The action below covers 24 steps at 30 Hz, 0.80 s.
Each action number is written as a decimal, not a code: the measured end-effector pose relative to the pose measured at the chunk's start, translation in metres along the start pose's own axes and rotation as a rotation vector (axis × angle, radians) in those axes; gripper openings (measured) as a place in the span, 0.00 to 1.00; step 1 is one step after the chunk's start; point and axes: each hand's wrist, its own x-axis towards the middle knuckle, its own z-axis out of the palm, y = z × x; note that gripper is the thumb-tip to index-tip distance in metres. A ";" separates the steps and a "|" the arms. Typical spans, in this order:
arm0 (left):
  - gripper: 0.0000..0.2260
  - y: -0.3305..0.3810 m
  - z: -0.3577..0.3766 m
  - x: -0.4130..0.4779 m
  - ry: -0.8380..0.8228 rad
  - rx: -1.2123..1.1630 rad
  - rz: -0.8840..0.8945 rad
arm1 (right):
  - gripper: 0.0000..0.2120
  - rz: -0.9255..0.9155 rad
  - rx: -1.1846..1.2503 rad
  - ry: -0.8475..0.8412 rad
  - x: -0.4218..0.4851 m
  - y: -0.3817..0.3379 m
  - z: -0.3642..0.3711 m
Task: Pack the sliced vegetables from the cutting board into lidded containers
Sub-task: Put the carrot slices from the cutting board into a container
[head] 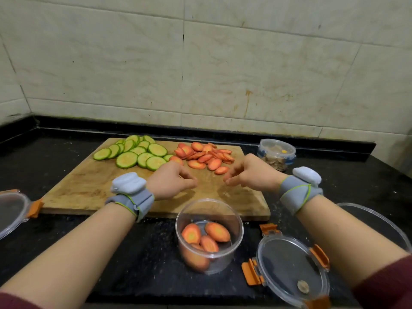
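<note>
A wooden cutting board (89,186) lies on the black counter. Green zucchini slices (133,156) are piled at its far left and orange carrot slices (205,156) at its far middle. In front of the board stands a clear round container (209,235) without a lid, holding several carrot slices. My left hand (171,180) and my right hand (249,175) hover over the board just short of the carrot pile, fingers loosely curled and pointing toward each other. Nothing shows in either hand.
A clear lid with orange clips (292,268) lies at the near right, a second one (13,210) at the left edge. Another clear container (379,221) sits behind my right forearm. A closed blue-clipped tub (276,153) stands at the back right by the tiled wall.
</note>
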 end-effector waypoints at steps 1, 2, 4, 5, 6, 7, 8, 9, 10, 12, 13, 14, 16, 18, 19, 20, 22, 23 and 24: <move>0.05 -0.003 0.004 0.008 0.058 0.064 -0.009 | 0.02 0.021 -0.081 0.029 0.009 0.007 0.002; 0.05 -0.007 0.008 0.020 0.113 0.129 -0.030 | 0.04 0.035 -0.190 0.052 0.021 0.013 0.004; 0.08 -0.012 0.015 0.037 0.200 0.239 -0.052 | 0.11 0.041 -0.359 0.069 0.037 0.021 0.012; 0.09 -0.015 0.017 0.048 0.223 0.293 -0.038 | 0.13 0.026 -0.396 0.070 0.047 0.023 0.013; 0.10 -0.019 0.019 0.060 0.223 0.366 -0.018 | 0.15 0.004 -0.420 0.065 0.058 0.024 0.013; 0.12 -0.020 0.019 0.063 0.202 0.450 -0.013 | 0.18 -0.022 -0.447 0.046 0.062 0.023 0.014; 0.13 -0.021 0.020 0.070 0.190 0.529 -0.009 | 0.22 -0.043 -0.478 0.024 0.070 0.023 0.014; 0.14 -0.023 0.021 0.080 0.199 0.592 -0.014 | 0.25 -0.054 -0.526 0.008 0.080 0.024 0.014; 0.16 -0.024 0.022 0.087 0.216 0.647 -0.034 | 0.26 -0.049 -0.585 -0.006 0.087 0.025 0.015; 0.19 -0.023 0.026 0.094 0.228 0.712 -0.088 | 0.26 -0.032 -0.686 -0.015 0.094 0.027 0.018; 0.19 -0.023 0.028 0.097 0.226 0.722 -0.099 | 0.25 -0.030 -0.709 -0.009 0.099 0.030 0.021; 0.20 -0.024 0.031 0.101 0.223 0.733 -0.101 | 0.23 -0.034 -0.715 -0.007 0.103 0.033 0.023; 0.20 -0.024 0.033 0.105 0.224 0.749 -0.102 | 0.23 -0.053 -0.682 0.007 0.106 0.038 0.022; 0.21 -0.023 0.033 0.109 0.223 0.762 -0.108 | 0.22 -0.082 -0.670 0.034 0.107 0.041 0.017; 0.21 -0.023 0.033 0.110 0.218 0.754 -0.119 | 0.20 -0.109 -0.660 0.055 0.107 0.042 0.015; 0.22 -0.023 0.032 0.112 0.208 0.739 -0.137 | 0.15 -0.135 -0.638 0.074 0.106 0.043 0.014; 0.24 -0.023 0.029 0.113 0.183 0.687 -0.183 | 0.10 -0.168 -0.566 0.075 0.102 0.046 0.012; 0.22 -0.022 0.027 0.112 0.172 0.653 -0.199 | 0.09 -0.183 -0.531 0.063 0.099 0.047 0.012; 0.19 -0.021 0.025 0.110 0.169 0.612 -0.203 | 0.06 -0.197 -0.527 0.053 0.095 0.047 0.012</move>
